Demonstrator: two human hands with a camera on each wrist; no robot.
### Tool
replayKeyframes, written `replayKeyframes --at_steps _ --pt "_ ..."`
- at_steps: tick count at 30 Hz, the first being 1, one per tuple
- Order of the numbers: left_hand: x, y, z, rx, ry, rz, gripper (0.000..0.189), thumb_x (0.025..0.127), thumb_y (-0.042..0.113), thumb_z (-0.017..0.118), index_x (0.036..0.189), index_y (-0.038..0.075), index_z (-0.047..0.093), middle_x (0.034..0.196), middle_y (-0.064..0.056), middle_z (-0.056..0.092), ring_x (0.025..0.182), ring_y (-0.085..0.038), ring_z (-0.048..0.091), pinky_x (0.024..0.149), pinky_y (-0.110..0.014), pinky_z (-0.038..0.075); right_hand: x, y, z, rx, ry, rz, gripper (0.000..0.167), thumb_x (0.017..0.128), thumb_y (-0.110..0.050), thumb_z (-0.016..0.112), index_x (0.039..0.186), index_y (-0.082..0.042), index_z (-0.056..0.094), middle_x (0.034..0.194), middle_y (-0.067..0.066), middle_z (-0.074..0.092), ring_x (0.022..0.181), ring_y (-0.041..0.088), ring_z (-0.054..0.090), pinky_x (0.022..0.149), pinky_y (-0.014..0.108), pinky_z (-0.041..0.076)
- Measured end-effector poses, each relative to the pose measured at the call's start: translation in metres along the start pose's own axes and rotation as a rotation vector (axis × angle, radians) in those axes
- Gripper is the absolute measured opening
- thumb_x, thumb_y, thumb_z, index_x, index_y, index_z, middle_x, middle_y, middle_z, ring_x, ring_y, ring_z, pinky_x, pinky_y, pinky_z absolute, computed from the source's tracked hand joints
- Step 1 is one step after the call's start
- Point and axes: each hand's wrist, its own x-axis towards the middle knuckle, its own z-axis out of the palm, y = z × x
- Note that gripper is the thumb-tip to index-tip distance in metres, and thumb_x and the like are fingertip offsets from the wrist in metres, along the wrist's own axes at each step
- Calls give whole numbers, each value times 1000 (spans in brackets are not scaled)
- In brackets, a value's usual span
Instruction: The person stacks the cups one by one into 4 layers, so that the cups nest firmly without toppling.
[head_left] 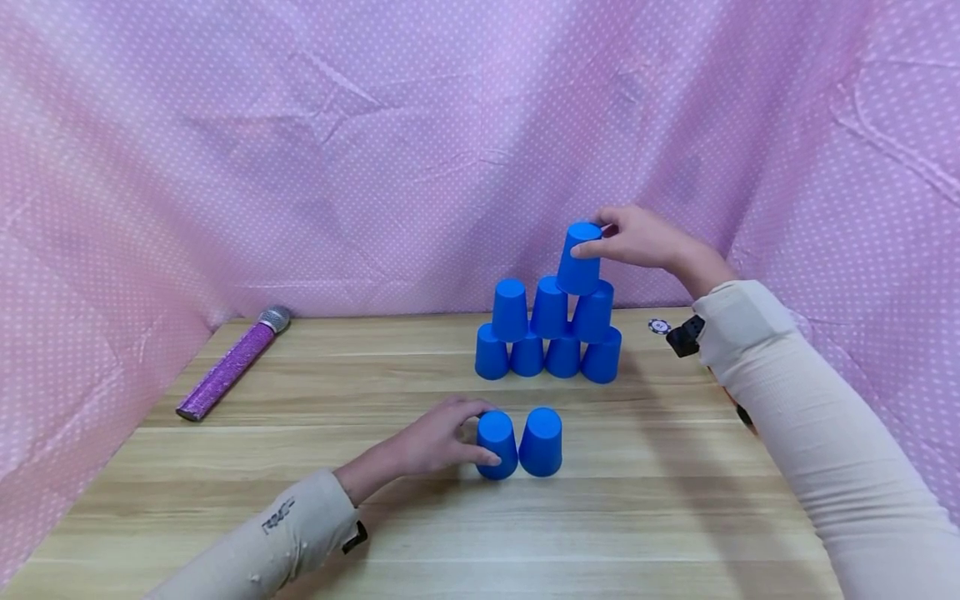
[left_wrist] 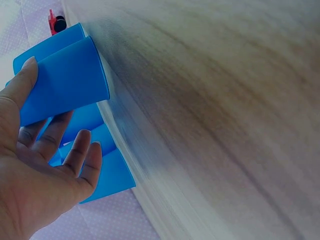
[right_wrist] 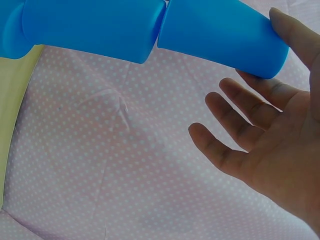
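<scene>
Upside-down blue cups stand stacked toward the back of the table: a bottom row of several cups point(head_left: 491, 353) and a second row of three point(head_left: 510, 310). My right hand point(head_left: 637, 237) pinches a cup point(head_left: 579, 271) between thumb and fingers at the second row's right end, its rim at the tops of the two cups below. In the right wrist view, this cup point(right_wrist: 220, 37) meets the cup beneath point(right_wrist: 95, 27). Nearer me, my left hand point(head_left: 442, 437) grips an upside-down cup point(head_left: 498, 446) on the table. Another cup point(head_left: 542, 442) stands just right of it.
A glittery purple microphone point(head_left: 232, 362) lies at the left of the table. Right of the stack lies a poker chip point(head_left: 659, 327). An orange and black object point(head_left: 742, 415) is partly hidden by the right sleeve. Pink dotted cloth point(head_left: 360, 167) hangs behind the table.
</scene>
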Motion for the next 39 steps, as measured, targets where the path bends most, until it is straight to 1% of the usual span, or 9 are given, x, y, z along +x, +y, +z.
replayKeyframes --at_steps 5,12,22,31,35,39 --pt "0 0 0 -1 -2 5 63 84 53 75 138 26 56 143 -1 56 136 -28 46 105 -56 47 0 0 1 2 6 -2 66 95 -48 63 141 -3 48 136 25 57 128 42 52 107 64 41" --pt "1 -1 -1 11 -2 9 64 84 54 75 139 27 56 142 1 57 136 -26 46 105 -54 47 0 0 2 -2 4 3 68 95 -49 62 142 -2 47 137 25 56 129 43 51 107 65 41" --pt "1 -1 -1 4 -8 0 63 84 54 75 138 27 56 145 -2 54 137 -29 45 102 -54 49 1 3 2 15 -7 -6 68 94 -51 63 141 -4 49 136 24 57 128 42 52 107 64 41" --pt "0 1 -1 2 -6 -4 64 84 53 75 139 26 56 146 -2 52 137 -29 45 103 -55 49 -5 9 0 52 -9 -39 71 95 -49 64 147 -6 43 147 22 49 137 42 44 110 64 38" --pt "-1 1 -1 0 -3 -3 64 85 53 75 139 25 56 147 -3 52 138 -30 44 104 -56 48 -14 11 -1 72 20 -27 78 94 -54 63 152 -8 38 154 20 41 141 42 40 111 65 37" --pt "-1 2 -1 -1 -3 -2 65 85 53 75 139 25 56 148 -4 51 138 -30 44 103 -56 48 -30 11 -1 69 91 -23 83 93 -58 61 155 -9 33 156 20 39 142 42 38 109 67 37"
